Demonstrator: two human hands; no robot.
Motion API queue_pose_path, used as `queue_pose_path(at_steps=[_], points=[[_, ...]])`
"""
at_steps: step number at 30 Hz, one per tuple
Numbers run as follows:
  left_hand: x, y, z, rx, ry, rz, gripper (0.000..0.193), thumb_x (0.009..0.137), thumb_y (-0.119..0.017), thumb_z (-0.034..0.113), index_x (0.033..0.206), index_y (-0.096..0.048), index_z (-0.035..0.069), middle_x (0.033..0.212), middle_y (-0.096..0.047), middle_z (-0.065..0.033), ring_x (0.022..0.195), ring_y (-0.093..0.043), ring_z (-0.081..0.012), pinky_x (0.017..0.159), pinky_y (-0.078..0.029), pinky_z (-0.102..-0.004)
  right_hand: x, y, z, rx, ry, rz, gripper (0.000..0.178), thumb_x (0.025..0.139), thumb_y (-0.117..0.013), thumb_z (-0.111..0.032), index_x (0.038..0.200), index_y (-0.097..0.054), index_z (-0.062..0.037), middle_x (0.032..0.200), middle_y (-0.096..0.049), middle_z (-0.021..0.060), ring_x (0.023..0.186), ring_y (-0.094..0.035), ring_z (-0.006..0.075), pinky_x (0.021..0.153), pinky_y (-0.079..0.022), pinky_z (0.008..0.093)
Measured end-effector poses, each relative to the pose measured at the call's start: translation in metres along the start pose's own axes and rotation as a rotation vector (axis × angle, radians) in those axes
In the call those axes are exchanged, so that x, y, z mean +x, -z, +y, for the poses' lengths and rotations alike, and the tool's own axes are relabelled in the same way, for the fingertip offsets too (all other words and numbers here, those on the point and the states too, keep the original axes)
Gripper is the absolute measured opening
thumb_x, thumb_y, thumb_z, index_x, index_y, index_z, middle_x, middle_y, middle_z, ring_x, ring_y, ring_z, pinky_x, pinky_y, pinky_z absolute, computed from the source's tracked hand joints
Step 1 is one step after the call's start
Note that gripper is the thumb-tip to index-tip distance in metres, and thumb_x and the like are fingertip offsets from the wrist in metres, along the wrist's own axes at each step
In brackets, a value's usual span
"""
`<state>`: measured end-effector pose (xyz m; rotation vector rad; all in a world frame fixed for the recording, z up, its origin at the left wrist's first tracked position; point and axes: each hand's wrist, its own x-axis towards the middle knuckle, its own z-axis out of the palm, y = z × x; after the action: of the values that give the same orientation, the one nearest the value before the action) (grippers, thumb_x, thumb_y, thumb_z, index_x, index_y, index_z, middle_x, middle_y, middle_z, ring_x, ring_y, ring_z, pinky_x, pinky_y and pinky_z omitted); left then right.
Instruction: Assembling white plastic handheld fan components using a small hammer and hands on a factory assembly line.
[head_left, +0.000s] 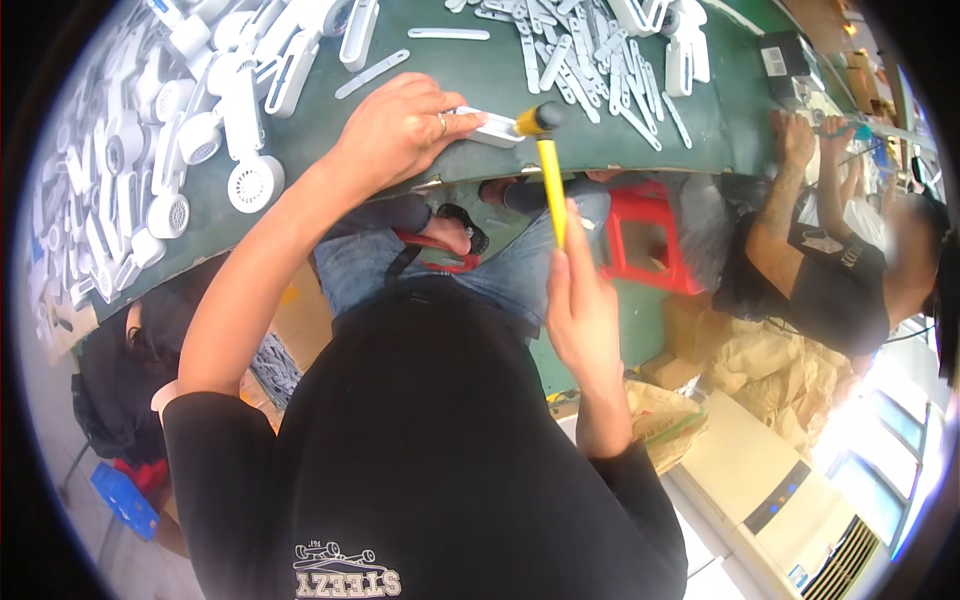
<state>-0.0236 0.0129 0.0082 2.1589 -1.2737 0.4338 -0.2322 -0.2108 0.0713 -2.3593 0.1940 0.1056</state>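
Observation:
My left hand (pixel 400 125) is closed on a white plastic housing (pixel 490 128), a long hollow piece lying near the table's front edge. In my right hand (pixel 583 310) is a mallet (pixel 551 180) with a yellow handle and a yellow-and-black head. Its head is at the housing's right end; whether the two touch I cannot tell. Just beyond my left hand lie two loose grey strips (pixel 372 73), long and slotted.
Piled on the green table (pixel 440 75) are white fan-like parts (pixel 240 110) at left and grey strips (pixel 600 70) at the far middle. A red stool (pixel 650 235) stands below. At right, another person (pixel 820 250) works. A cream-coloured machine (pixel 745 470) stands lower right.

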Motion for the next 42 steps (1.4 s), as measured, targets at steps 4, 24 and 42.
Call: queue_pose_path(at_steps=[4, 24, 42], points=[[0.0, 0.003, 0.0, -0.028, 0.065, -0.08, 0.028, 0.086, -0.08, 0.01, 0.113, -0.082, 0.012, 0.105, -0.075, -0.0072, 0.097, -0.069, -0.0291, 0.098, -0.054, -0.0417, 0.012, -0.019, 0.012, -0.064, -0.039, 0.026, 0.059, 0.111, -0.05, -0.016, 0.167, -0.033, -0.0151, 0.092, -0.07, 0.0319, 0.083, -0.071, 0.0516, 0.073, -0.057, 0.0517], [-0.038, -0.006, 0.027, 0.02, 0.283, 0.19, 0.034, 0.087, -0.083, 0.008, 0.121, -0.079, 0.008, 0.109, -0.079, -0.0112, 0.091, -0.072, -0.0323, 0.085, -0.058, -0.0405, 0.019, 0.011, -0.018, 0.16, -0.076, -0.056, 0.053, 0.115, -0.044, -0.018, 0.166, -0.036, -0.0102, 0.115, -0.071, 0.0303, 0.097, -0.073, 0.0466, 0.084, -0.056, 0.0462], [-0.043, -0.021, 0.024, -0.306, 0.822, 0.17, 0.092, 0.09, -0.085, 0.022, 0.164, -0.034, 0.005, 0.119, -0.08, -0.0051, 0.121, -0.061, -0.0347, 0.11, -0.048, -0.0445, 0.035, -0.021, -0.016, 0.033, 0.314, 0.036, 0.059, 0.108, -0.051, -0.012, 0.165, -0.035, -0.0078, 0.103, -0.071, 0.0333, 0.091, -0.07, 0.0523, 0.076, -0.056, 0.0557]])
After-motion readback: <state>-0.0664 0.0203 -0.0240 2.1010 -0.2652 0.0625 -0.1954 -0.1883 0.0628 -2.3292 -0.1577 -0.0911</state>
